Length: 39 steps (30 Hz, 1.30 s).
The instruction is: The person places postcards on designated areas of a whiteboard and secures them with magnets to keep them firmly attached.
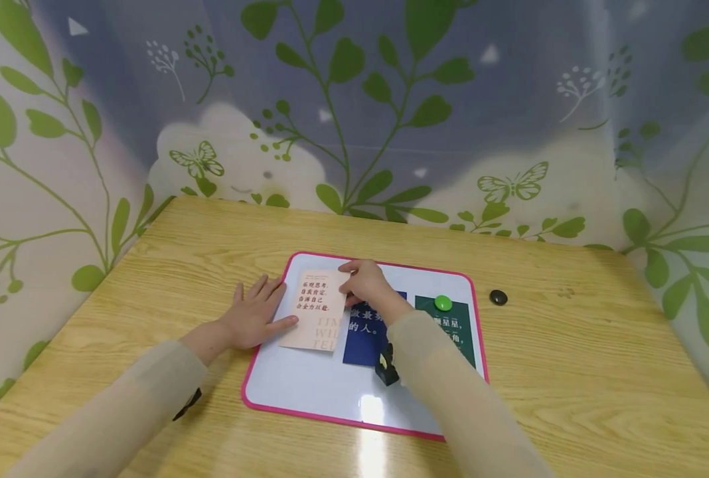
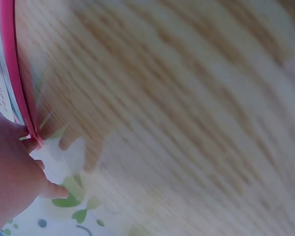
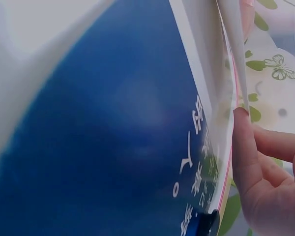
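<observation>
Leaf-and-butterfly wallpaper backs a wooden table (image 1: 569, 372) on which a pink-rimmed whiteboard (image 1: 324, 398) lies flat. On the board, a pale card (image 1: 314, 309) printed with red characters sits slightly tilted, its right edge overlapping a blue card (image 1: 368, 338).

The right hand (image 1: 366, 284) is at the pale card's upper right corner with its fingers curled, pinching that edge; in the right wrist view the fingertips (image 3: 246, 147) press against the thin edge of the pale card (image 3: 231, 64), with the blue card (image 3: 113, 137) lying just beneath it. The pinch is closed on the card, not spread.

The left hand (image 1: 254, 318) lies flat with fingers straight and slightly fanned, palm on the table just left of the pale card. Its index finger and thumb reach over the pink rim to touch the card's left edge, holding nothing. The left wrist view is blurred, showing only part of the hand (image 2: 14, 177) beside the pink rim (image 2: 17, 78).

To the right of the pinching hand, beyond the blue card, a green card (image 1: 453, 332) carries a green magnet (image 1: 443, 303) at its top. Farther right, off the board, a black magnet (image 1: 498, 297) rests on the table.
</observation>
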Tool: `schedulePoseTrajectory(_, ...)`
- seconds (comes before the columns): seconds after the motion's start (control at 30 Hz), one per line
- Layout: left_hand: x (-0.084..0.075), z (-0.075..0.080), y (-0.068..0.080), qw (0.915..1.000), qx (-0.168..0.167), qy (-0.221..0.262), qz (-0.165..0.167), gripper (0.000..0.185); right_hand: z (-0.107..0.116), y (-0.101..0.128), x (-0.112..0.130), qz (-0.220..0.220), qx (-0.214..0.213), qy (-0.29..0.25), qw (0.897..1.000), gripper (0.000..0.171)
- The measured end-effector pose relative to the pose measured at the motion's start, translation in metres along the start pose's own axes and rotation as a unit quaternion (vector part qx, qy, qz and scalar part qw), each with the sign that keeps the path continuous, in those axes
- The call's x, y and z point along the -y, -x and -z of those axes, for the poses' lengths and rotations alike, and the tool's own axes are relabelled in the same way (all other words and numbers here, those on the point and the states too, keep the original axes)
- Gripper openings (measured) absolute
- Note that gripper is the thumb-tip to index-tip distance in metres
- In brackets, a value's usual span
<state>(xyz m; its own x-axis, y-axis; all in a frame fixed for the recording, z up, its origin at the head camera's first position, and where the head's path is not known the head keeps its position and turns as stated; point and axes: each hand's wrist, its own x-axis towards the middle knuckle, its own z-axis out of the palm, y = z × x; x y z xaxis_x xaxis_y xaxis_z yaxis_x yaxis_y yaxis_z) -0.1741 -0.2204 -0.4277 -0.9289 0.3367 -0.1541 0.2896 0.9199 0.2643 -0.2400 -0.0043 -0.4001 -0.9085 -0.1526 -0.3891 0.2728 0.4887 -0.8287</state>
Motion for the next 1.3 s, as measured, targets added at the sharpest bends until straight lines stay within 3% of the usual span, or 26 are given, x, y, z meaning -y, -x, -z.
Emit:
schedulePoseTrajectory(0.23,0.0,-0.001,0.001,1.0,0.003,0.001,0.003,0.081,-0.001,-0.001,0.001,0.004,-0.001,0.002,1.0,0.044)
schedulePoseTrajectory(0.33,-0.001,0.0,0.001,1.0,0.001,0.0,0.001,0.081,0.001,0.001,0.002,0.032,-0.013,0.072,0.997,0.041)
schedulePoseTrajectory(0.4,0.0,-0.001,0.002,1.0,0.0,-0.001,-0.001,0.081,0.005,0.004,0.004,0.059,-0.032,0.157,0.985,0.04)
schedulePoseTrajectory(0.5,0.001,-0.001,0.001,1.0,-0.006,-0.001,-0.005,0.081,0.013,0.009,0.007,0.085,-0.068,0.278,0.955,0.04)
schedulePoseTrajectory(0.6,0.001,-0.002,0.002,0.9999,-0.011,0.0,-0.008,0.081,0.021,0.013,0.009,0.097,-0.083,0.333,0.934,0.042)
schedulePoseTrajectory(0.87,-0.013,0.004,0.002,0.9977,-0.047,-0.02,-0.044,0.075,0.043,0.016,0.002,0.126,-0.106,0.384,0.908,0.043)
schedulePoseTrajectory(1.0,-0.025,0.003,0.003,0.9923,-0.068,-0.056,-0.088,0.069,0.053,0.018,-0.001,0.121,-0.108,0.389,0.907,0.043)
schedulePoseTrajectory(1.3,-0.029,-0.008,0.007,0.9904,-0.025,-0.065,-0.119,0.064,0.078,0.03,-0.008,0.131,-0.12,0.391,0.903,0.042)
